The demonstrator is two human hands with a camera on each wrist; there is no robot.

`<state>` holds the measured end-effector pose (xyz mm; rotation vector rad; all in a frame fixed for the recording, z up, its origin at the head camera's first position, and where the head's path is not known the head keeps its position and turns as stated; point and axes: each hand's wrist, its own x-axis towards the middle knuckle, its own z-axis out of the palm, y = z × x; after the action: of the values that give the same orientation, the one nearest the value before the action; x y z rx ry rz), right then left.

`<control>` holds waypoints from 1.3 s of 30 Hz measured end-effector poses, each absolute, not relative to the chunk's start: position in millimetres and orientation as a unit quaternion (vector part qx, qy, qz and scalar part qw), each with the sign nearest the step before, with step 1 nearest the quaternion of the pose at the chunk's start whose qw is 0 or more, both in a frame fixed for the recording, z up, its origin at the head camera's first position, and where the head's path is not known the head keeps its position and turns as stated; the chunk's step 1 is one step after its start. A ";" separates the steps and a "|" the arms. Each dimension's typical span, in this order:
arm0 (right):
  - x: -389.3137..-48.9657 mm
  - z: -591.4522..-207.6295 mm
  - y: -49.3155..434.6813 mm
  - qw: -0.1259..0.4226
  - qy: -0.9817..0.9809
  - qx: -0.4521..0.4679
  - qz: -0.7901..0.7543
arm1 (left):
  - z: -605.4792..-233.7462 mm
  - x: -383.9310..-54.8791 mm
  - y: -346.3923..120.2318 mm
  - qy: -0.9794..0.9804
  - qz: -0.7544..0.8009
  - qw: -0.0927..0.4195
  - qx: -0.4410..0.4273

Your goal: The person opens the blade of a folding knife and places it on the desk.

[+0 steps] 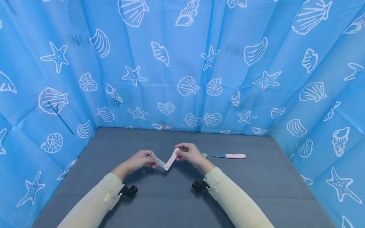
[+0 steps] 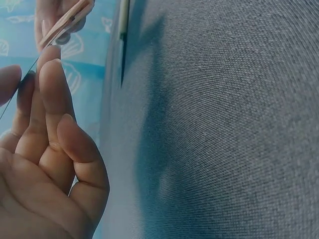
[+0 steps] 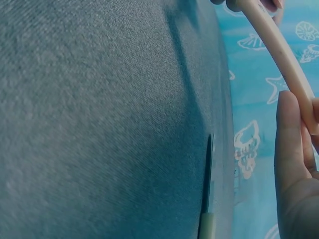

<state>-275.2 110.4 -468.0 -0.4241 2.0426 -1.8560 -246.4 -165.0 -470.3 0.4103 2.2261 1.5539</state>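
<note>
A folding knife with a pale pink handle (image 1: pixel 172 159) is held above the table, its blade (image 1: pixel 158 161) swung partly out so that the two form a V. My left hand (image 1: pixel 144 159) pinches the blade between thumb and fingers, seen edge-on as a thin line in the left wrist view. The handle's far end is gripped by my right hand (image 1: pixel 190 155); in the right wrist view the handle (image 3: pixel 279 52) runs up from those fingers toward the left hand. Behind the right hand, a knife with a pale green handle (image 1: pixel 204 155) lies mostly hidden.
To the right lies another knife (image 1: pixel 235 156) with a pink handle, its dark blade pointing left. The grey cloth-covered table (image 1: pixel 159 205) is bounded by a blue curtain (image 1: pixel 176 63) with white shells and starfish. Black wrist mounts (image 1: pixel 129 191) sit below both sleeves.
</note>
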 end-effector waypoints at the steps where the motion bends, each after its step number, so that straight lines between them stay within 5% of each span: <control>1: -275.6 -467.3 110.5 0.176 0.723 -0.150 -0.651 | -470.0 -246.1 -165.0 0.796 0.553 0.197 0.148; 11: -273.9 -464.5 109.1 0.142 0.710 -0.122 -0.679 | -469.0 -247.3 -167.6 0.788 0.572 0.173 0.145; 29: -274.4 -468.3 93.2 -0.014 0.592 -0.033 -0.805 | -474.7 -253.1 -150.0 0.731 0.681 0.013 0.047; 39: -270.9 -474.0 89.7 -0.041 0.574 -0.018 -0.818 | -478.9 -248.1 -141.3 0.706 0.708 -0.008 0.019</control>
<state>-270.9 89.7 -474.0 -0.0589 1.8506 -2.6392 -248.1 -141.3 -478.9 0.0607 2.2286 2.2351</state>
